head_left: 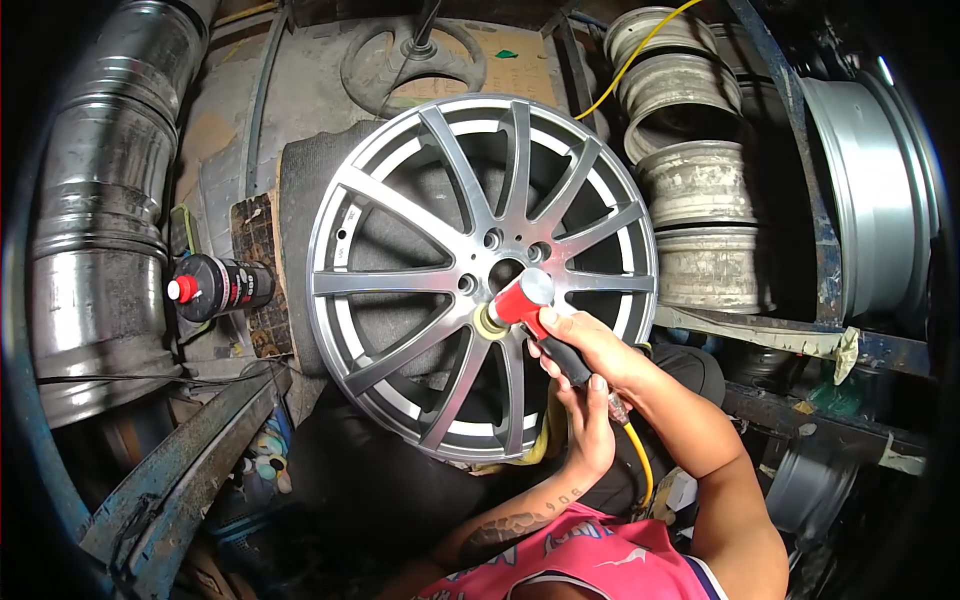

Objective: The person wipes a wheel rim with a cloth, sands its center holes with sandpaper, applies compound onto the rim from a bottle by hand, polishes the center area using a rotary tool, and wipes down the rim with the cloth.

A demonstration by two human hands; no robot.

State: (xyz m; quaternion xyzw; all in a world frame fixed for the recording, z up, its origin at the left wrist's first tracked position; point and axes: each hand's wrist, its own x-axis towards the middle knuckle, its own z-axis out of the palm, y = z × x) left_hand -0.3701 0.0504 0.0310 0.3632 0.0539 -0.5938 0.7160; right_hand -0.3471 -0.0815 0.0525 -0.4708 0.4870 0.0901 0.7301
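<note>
A silver multi-spoke alloy wheel rim (450,245) lies face up before me. Against its face near the hub, a red and black air polisher (524,296) rests with a yellowish round pad (487,323). My right hand (592,345) wraps around the tool's body and upper handle. Lower down, my left hand (588,432) closes around the handle's end by the hose fitting, its fingers partly hidden. From that fitting a yellow air hose (640,465) curves down toward my lap.
A black bottle with a red cap (228,284) stands left of the rim. Shiny rims (100,220) are stacked at far left, and worn rims (695,185) at right. A blue metal frame (815,190) borders the right side. Behind lies a spoked steering-wheel-like ring (365,85).
</note>
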